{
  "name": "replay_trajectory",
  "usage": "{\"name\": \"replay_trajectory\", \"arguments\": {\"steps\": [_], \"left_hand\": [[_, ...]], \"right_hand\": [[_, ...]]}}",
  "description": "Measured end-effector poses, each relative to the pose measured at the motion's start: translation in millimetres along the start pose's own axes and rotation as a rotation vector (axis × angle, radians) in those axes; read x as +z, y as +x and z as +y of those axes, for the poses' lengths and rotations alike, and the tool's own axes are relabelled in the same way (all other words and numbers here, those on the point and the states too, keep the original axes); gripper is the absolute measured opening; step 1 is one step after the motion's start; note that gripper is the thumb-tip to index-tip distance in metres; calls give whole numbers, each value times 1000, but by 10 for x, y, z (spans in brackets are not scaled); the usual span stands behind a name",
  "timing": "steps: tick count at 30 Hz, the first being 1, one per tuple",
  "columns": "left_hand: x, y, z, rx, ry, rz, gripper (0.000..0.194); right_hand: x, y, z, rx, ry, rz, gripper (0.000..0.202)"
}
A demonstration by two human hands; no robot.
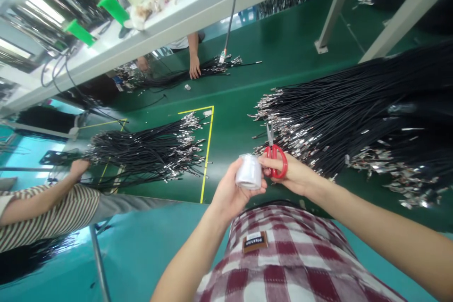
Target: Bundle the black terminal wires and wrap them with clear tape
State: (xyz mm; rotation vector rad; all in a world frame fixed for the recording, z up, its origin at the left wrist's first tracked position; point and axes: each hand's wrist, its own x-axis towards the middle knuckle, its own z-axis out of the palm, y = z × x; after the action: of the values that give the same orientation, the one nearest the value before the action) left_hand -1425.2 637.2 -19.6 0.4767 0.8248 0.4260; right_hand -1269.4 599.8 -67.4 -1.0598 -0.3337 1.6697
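My left hand (230,191) is wrapped round a short, glossy white roll (248,171), which looks like tape, just in front of my body. Red-handled scissors (283,163) are held in my right hand (295,174), their blades pointing away from me. The thumb and fingers of that hand reach the right side of the roll. Whether they pinch its loose end cannot be made out. Beyond the scissors lie black cables (318,104) in a large bundle, their metal connector ends towards the roll.
Another cable bundle (152,146) lies on the green table (231,127) at left, beside yellow tape lines (207,160). A co-worker's hand (79,168) touches its far end. Another person's hand (194,67) rests on cables across the table. A white raised shelf (170,21) crosses above.
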Motion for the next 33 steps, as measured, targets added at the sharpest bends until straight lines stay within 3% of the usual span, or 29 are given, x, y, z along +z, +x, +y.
{"name": "replay_trajectory", "arguments": {"steps": [4, 7, 11, 14, 18, 21, 26, 33], "left_hand": [[24, -64, 64, 67, -39, -93, 40], [30, -135, 120, 109, -6, -137, 39], [24, -141, 164, 173, 122, -72, 45], [26, -80, 168, 253, 132, -10, 48], [62, -20, 152, 363, 130, 66, 44], [104, -13, 143, 356, 122, 103, 39], [150, -24, 148, 306, 106, 77, 35], [153, -34, 141, 443, 172, 113, 40]], "right_hand": [[-33, 31, 29, 177, 184, -63, 38], [-42, 36, 6, 179, 207, -67, 33], [-23, 30, 1, 147, 68, -16, 36], [6, 6, 3, -71, -109, 21, 41], [62, -109, -58, -496, -274, 199, 39], [129, -221, -104, -708, -396, 148, 35], [187, -274, -85, -857, -521, 116, 33], [224, -325, -113, -951, -641, 188, 28]]}}
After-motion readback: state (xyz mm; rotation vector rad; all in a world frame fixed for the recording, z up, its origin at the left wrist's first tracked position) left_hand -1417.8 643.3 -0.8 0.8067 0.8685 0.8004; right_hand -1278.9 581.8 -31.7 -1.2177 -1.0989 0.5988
